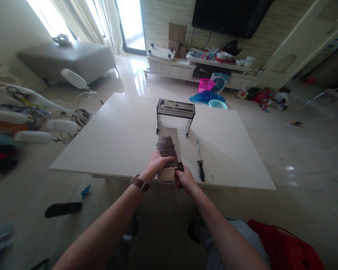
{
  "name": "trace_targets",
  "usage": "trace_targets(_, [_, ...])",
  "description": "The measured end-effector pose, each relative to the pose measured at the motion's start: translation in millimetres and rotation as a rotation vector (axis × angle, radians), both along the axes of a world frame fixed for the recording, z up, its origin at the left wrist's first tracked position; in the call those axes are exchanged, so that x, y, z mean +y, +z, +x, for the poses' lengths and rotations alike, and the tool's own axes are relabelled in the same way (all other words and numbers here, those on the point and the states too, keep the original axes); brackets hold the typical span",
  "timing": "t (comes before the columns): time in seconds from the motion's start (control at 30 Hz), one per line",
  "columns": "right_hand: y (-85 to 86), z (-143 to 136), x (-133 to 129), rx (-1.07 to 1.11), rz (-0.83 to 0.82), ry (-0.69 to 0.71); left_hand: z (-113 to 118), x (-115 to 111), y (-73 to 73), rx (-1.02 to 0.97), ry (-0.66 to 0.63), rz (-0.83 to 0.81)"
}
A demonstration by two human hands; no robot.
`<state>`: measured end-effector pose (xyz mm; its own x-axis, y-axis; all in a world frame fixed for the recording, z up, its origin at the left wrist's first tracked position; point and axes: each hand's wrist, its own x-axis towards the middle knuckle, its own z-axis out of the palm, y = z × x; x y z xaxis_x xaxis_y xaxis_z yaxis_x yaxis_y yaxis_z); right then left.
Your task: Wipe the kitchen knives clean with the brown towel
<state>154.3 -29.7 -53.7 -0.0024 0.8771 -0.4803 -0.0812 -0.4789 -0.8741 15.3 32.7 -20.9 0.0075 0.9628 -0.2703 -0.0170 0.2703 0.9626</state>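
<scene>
My left hand (162, 161) is closed around a fuzzy brown and beige cloth (166, 146), thumb across its top. The cloth lies against the wide grey blade of a cleaver (177, 140), hiding much of it. In my right hand (186, 177) is the cleaver's black handle, fingers wrapped round it, near the table's front edge. The blade points away from me. Just beyond its tip stands a knife block (176, 108) with a slotted top and see-through sides. Right of my right hand, a honing steel (199, 161) with a black handle lies on the table.
The white table (124, 131) extends to both sides. Left of it stands a lamp with several white arms (35, 137). Pink (205, 84) and pale green baskets (217, 104) are on the floor behind. A red bag (287, 243) sits at lower right.
</scene>
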Motion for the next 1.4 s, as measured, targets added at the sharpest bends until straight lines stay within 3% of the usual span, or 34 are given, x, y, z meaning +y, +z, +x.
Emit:
trace_targets(0.7, [2.8, -2, -3, 0.013, 0.005, -0.003, 2, -2, -3.8, 0.061, 0.027, 0.021])
trace_targets(1.03, [5.3, -6, -1, 0.031, -0.018, -0.042, 2, 2, 0.8, 0.079, -0.011, 0.039])
trace_targets(1.2, [3.2, -6, 0, -0.026, 0.034, -0.037, -2, 3, 3.3, 0.027, -0.057, 0.034])
trace_targets(1.4, [8.6, 0, -2, -0.122, 0.066, 0.018, -18, 4, 12.3, 0.103, -0.169, 0.011])
